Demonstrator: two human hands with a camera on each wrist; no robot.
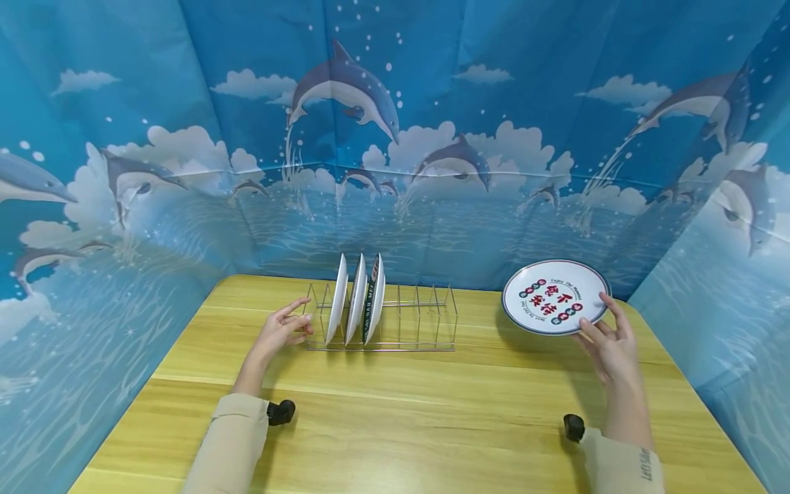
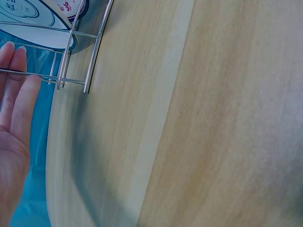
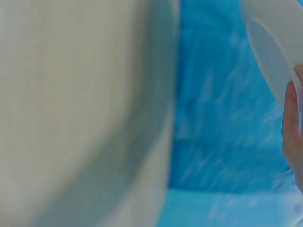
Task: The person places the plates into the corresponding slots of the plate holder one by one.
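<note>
In the head view my right hand (image 1: pixel 611 346) holds a white plate (image 1: pixel 555 296) by its right edge, thumb on the printed face. Red characters and small coloured dots decorate that face, inside a dark rim line. The right wrist view shows the plate's pale underside (image 3: pixel 272 47) with fingers (image 3: pixel 290 111) against it. A wire dish rack (image 1: pixel 426 348) stands on the table with several slots. Three plates (image 1: pixel 337 302) stand upright in its left part. My left hand (image 1: pixel 282 333) grips the rack's left end wire, its fingers (image 2: pixel 23 111) reaching past the wire in the left wrist view.
The rack and hands are over a yellow wood-grain table (image 1: pixel 395 418). A blue curtain (image 1: pixel 395 226) printed with dolphins hangs behind the table and along both sides. Black wrist mounts (image 1: pixel 281 412) stick out at both sleeves.
</note>
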